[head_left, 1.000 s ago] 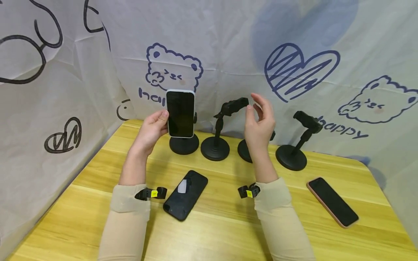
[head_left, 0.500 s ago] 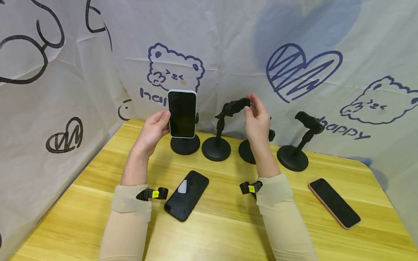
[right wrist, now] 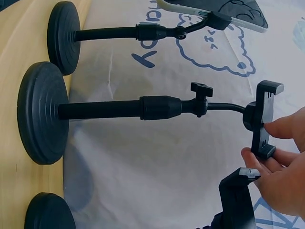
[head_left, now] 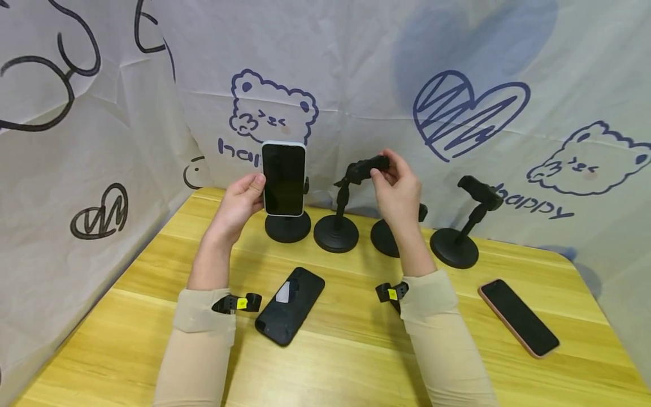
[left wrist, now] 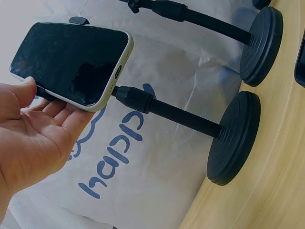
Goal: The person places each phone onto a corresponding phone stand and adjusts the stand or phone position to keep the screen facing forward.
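Clamp handling at the second stand (judged to be adjustment), with a phone seated on the first.
The left hand (head_left: 236,206) pinches the left edge of the white-edged phone (head_left: 283,180), which stands upright in the leftmost stand (left wrist: 186,118); the right hand (head_left: 400,195) pinches the empty clamp (right wrist: 259,109) of the adjacent stand (right wrist: 162,108) between thumb and fingers. The next move likely calls for a controlled turn or opening of that clamp (without tipping the base), while the left hand steadies the phone.
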Motion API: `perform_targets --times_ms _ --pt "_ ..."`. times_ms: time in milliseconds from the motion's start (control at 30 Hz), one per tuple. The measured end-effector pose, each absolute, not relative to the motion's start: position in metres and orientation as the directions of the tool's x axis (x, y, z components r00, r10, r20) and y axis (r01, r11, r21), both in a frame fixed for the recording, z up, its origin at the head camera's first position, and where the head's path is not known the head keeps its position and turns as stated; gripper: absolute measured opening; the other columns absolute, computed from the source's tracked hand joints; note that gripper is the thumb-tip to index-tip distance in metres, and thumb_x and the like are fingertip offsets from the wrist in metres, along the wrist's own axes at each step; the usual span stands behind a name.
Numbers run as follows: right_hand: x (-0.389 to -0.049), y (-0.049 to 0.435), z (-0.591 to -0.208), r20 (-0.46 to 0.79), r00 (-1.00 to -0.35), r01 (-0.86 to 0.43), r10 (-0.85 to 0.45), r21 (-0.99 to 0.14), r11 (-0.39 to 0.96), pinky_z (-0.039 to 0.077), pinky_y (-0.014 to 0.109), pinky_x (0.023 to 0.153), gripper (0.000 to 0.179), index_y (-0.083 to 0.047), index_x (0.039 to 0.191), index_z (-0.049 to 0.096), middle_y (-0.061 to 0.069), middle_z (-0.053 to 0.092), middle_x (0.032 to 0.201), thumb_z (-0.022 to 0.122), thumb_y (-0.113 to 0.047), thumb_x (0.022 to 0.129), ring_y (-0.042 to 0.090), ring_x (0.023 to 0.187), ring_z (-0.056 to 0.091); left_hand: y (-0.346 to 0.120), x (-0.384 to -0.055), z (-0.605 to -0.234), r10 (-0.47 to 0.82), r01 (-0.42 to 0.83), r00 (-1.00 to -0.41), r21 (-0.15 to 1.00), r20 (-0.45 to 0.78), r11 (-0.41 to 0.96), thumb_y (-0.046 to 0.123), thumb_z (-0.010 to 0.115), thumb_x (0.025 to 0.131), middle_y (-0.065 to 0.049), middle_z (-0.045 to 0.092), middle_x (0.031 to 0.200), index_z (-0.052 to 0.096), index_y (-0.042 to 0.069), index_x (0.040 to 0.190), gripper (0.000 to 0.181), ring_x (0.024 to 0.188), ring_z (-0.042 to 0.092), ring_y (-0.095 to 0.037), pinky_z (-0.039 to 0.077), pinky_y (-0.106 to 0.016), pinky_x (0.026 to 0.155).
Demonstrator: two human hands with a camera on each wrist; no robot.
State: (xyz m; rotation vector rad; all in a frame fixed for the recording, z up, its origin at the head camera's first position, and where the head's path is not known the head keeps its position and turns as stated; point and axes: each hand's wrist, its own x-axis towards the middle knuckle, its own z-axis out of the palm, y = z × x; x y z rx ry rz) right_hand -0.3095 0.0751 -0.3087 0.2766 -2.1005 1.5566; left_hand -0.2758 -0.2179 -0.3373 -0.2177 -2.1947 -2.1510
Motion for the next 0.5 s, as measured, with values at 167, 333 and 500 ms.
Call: perform_targets --times_ms 167,333,500 --pt "-0.304 0.076 -0.310 0.533 -0.835 -0.464 0.138 -0.816 0.344 0.055 0.032 0.102 0.045 0.003 0.141 0.061 0.017 0.066 0.134 0.071 -0.004 0.098 0.029 0.118 0.067 -0.218 -0.276 -0.337 0.060 0.141 -0.988 0.990 0.140 0.015 0.030 0.036 0.115 -0.012 0.058 0.134 0.047 -0.007 0.150 0.052 0.113 0.063 -0.011 0.044 -0.041 0.115" --pt "-0.295 0.077 -0.313 0.574 -0.805 -0.488 0.147 -0.784 0.384 0.055 0.035 0.101 0.044 0.003 0.138 0.062 0.018 0.066 0.131 0.074 -0.004 0.096 0.030 0.115 0.068 -0.218 -0.277 -0.338 0.057 0.138 -0.989 0.990 0.137 0.015 0.030 0.036 0.115 -0.013 0.058 0.134 0.047 -0.007 0.150 0.052 0.113 0.063 -0.012 0.044 -0.043 0.115" --pt "-0.284 0.077 -0.315 0.628 -0.766 -0.523 0.140 -0.734 0.433 0.057 0.037 0.099 0.042 0.003 0.135 0.065 0.020 0.066 0.124 0.076 -0.005 0.095 0.031 0.110 0.070 -0.217 -0.276 -0.336 0.058 0.137 -0.989 0.990 0.136 0.021 0.032 0.037 0.114 -0.011 0.058 0.132 0.047 -0.007 0.149 0.053 0.113 0.063 -0.012 0.044 -0.042 0.116"
